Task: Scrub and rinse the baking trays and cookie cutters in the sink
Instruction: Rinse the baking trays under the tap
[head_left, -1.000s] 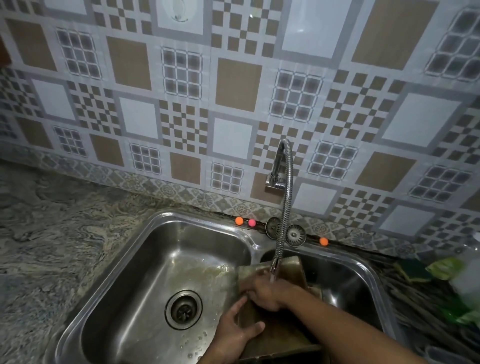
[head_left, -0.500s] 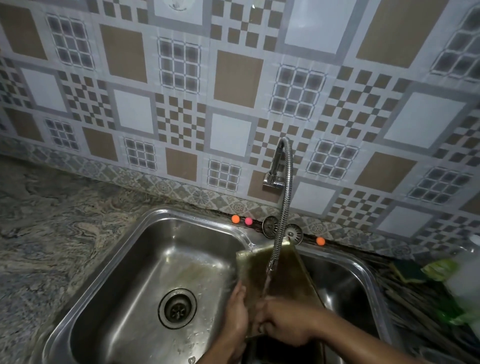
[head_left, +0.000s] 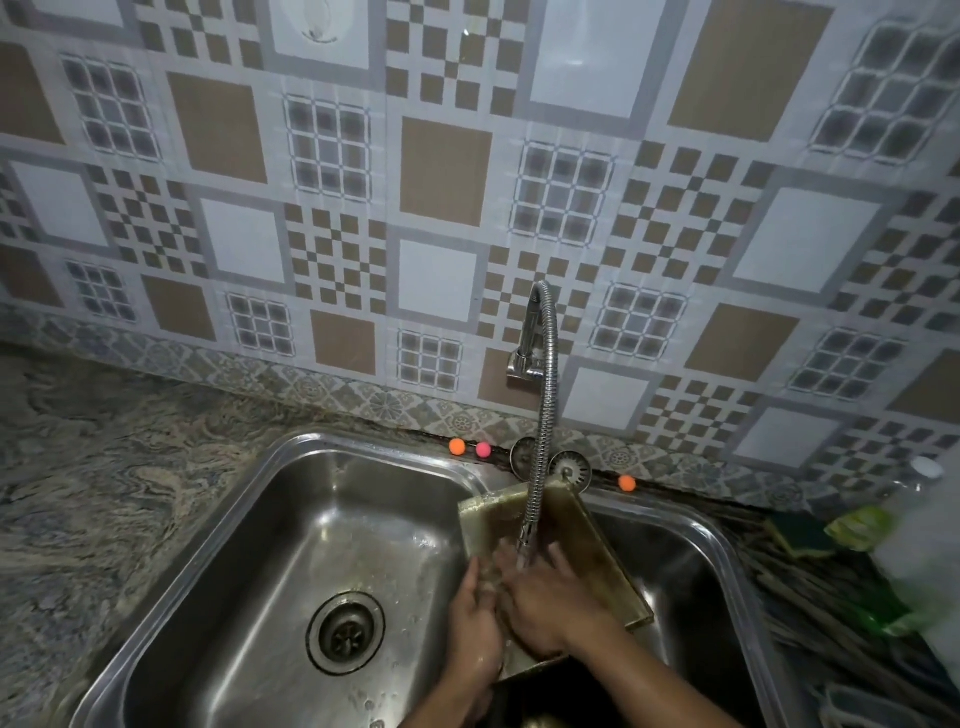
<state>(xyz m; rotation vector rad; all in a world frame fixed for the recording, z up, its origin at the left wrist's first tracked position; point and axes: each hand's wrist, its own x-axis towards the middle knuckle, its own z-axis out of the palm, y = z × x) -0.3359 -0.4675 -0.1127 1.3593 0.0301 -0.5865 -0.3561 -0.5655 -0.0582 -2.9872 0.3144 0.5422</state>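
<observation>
A brownish rectangular baking tray (head_left: 597, 551) stands tilted over the divider of the double steel sink (head_left: 291, 519), its far edge up near the tap base. Water runs from the flexible metal tap hose (head_left: 543, 431) onto the tray's inner face. My left hand (head_left: 475, 618) holds the tray's left rim, thumb side toward the inside. My right hand (head_left: 548, 597) lies flat on the tray's wet surface under the stream, fingers spread. No cookie cutters show.
The left basin has a round drain (head_left: 345, 634). Three small orange and pink balls (head_left: 457, 447) sit on the sink's back ledge. A green sponge (head_left: 800, 535) and a plastic bottle (head_left: 919, 545) lie on the counter at right. Marbled counter (head_left: 104, 493) stretches left.
The tray has been tipped up more upright, its far edge rising toward the tap. My right hand slid over its surface under the running water; my left hand stayed on the left rim.
</observation>
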